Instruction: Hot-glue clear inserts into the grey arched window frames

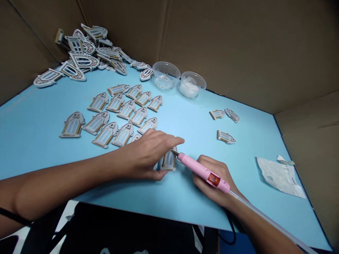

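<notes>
My right hand (214, 176) is closed around a pink pen-style hot glue gun (198, 168), with a clear glue stick (254, 206) running out of its rear end. The metal tip meets the upper right part of a small arched window frame (168, 161), which lies near the table's front edge. Steadying that frame is my left hand (150, 155), thumb at its lower left corner and fingers over its top, partly hiding it. Just beyond my left hand, several similar arched frames (105, 134) lie in loose rows, back side up.
A heap of arched frames (84, 60) fills the far left corner. Two clear plastic cups (165, 76) with whitish contents stand at the back. Three frames (226, 137) lie to the right, beyond them a torn paper sheet (279, 176). Cardboard walls (225, 46) surround the blue table (185, 204).
</notes>
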A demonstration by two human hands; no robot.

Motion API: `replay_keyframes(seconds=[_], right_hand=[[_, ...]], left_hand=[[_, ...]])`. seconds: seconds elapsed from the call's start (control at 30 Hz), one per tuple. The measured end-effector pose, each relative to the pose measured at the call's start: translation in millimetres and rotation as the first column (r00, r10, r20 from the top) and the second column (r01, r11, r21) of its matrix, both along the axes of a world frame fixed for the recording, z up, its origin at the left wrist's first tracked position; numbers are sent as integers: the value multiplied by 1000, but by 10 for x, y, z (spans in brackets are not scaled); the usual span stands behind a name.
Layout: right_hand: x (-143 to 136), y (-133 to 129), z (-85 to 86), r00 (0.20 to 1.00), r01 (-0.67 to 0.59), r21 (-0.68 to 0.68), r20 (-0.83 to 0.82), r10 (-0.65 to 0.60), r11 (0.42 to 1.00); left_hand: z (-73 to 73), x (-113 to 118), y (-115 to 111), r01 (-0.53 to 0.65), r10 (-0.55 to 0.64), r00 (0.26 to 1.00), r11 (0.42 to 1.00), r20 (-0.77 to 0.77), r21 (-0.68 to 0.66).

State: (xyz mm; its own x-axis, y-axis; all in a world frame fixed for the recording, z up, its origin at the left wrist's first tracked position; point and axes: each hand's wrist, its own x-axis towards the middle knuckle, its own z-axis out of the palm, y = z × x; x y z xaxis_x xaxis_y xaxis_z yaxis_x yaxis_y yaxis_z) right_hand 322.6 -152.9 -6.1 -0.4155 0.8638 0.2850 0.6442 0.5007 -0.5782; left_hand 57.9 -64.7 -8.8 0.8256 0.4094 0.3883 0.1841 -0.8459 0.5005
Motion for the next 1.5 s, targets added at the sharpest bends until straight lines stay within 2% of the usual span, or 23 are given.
replay_keyframes(seconds=[0.7,0.87,0.93,1.0,1.07,1.13,1.17,1.27,1.33,1.4,1.5], right_hand=[[-13,-4,29,999,22,14,35,-22,1000],[-20,-6,26,1000,28,-56,10,-28,998],[-4,-13,36,997,67,-115,-36,-71,991],[23,-16,57,965,223,-211,-90,-246,952],[53,-10,87,885,406,-333,-92,-457,851],[71,6,118,822,496,-421,-54,-567,759],[74,16,131,813,506,-448,-39,-581,737],[61,40,157,813,499,-481,-29,-582,721],[52,44,163,810,500,-479,-38,-586,722],[58,39,163,806,501,-468,-54,-589,728],[90,29,158,807,496,-457,-71,-586,738]], left_hand=[[13,-29,-4,-29,29,1000,999,-10,18],[18,-33,-6,-63,64,998,997,-13,45],[17,-32,-5,-90,91,995,995,-27,35],[5,-29,1,-120,120,991,993,-62,-2],[-22,-21,12,-149,141,982,987,-128,-57],[-53,-8,22,-164,140,967,981,-211,-100],[-67,-1,26,-154,123,960,983,-252,-105],[-73,16,36,-33,9,947,997,-322,-69],[-39,13,60,26,-37,948,999,-315,-38],[21,-10,114,-55,53,957,998,-284,1],[104,-65,224,-301,310,912,951,-270,76]])
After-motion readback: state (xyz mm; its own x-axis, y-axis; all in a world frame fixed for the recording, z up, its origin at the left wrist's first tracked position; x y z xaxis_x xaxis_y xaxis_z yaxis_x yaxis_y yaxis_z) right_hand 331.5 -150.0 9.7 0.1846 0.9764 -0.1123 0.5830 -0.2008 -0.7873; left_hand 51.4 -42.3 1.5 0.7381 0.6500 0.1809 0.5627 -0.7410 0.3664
